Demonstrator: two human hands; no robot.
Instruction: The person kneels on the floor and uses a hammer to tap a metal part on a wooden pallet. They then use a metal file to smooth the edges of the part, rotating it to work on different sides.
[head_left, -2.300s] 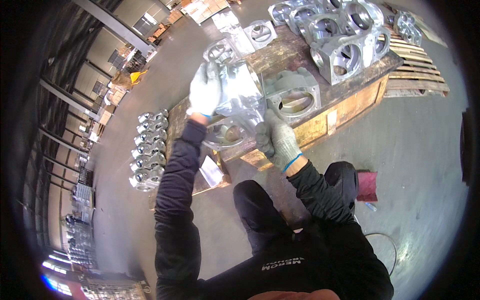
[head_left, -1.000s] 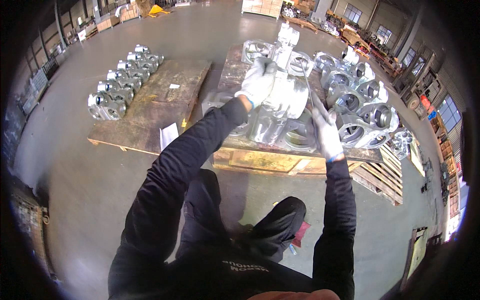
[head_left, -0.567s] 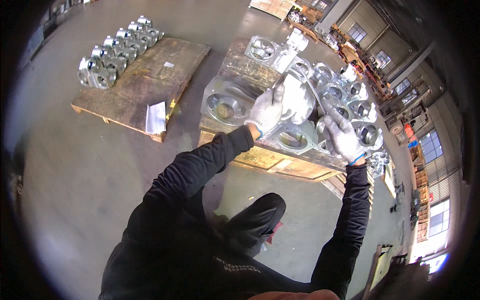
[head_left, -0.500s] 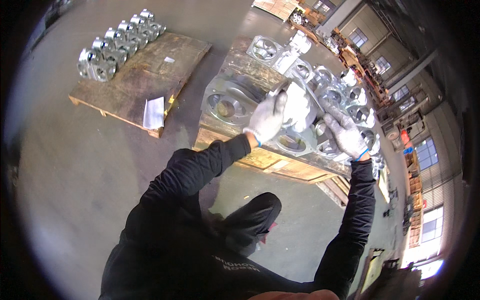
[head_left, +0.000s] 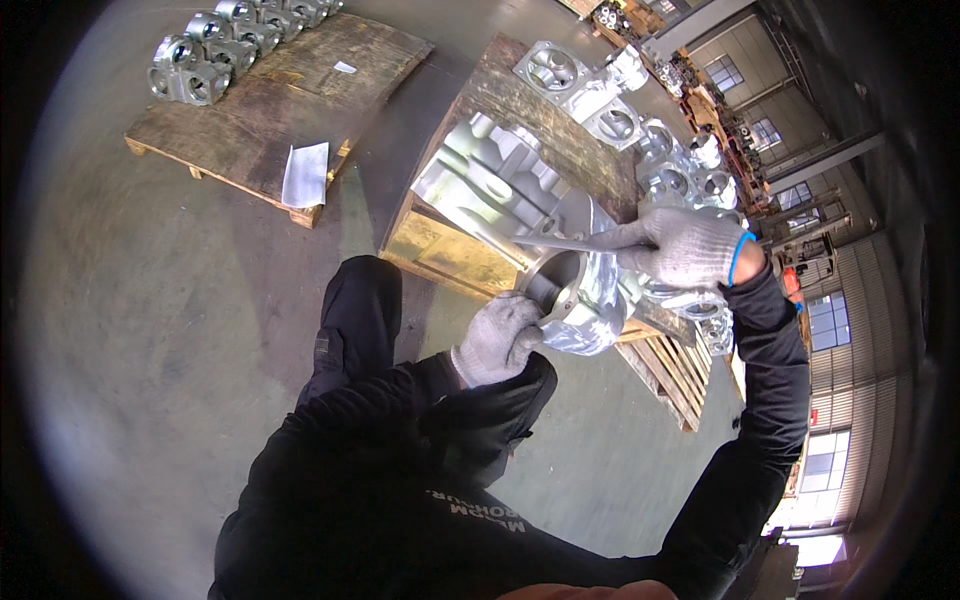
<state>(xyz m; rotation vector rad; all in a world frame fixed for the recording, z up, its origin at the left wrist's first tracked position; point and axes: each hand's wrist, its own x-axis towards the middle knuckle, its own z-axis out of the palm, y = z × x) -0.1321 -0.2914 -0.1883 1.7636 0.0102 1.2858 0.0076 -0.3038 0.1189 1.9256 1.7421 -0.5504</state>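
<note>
A shiny silver metal casting (head_left: 598, 312) with a round bore is tilted at the near edge of the wooden crate. My left hand (head_left: 500, 338), in a grey-white knit glove, is closed on its near-left rim beside the bore. My right hand (head_left: 690, 248), gloved alike, is closed on a thin flat metal tool, apparently a flat file (head_left: 565, 243). Its free end points left, over the casting just above the bore; whether it touches cannot be made out. Left of this casting, a ribbed silver casting (head_left: 490, 180) lies on the crate top.
More castings (head_left: 613, 122) crowd the far and right parts of the wooden crate (head_left: 440, 250). A wooden pallet (head_left: 270, 120) at the left carries a row of castings (head_left: 205, 80) and a paper sheet (head_left: 305, 175). A slatted pallet (head_left: 668, 375) sits low at the right.
The casting has been turned and tilted toward me, its bore now showing. My left hand has moved down to its near rim. My right hand has turned, the tool now pointing left across it.
</note>
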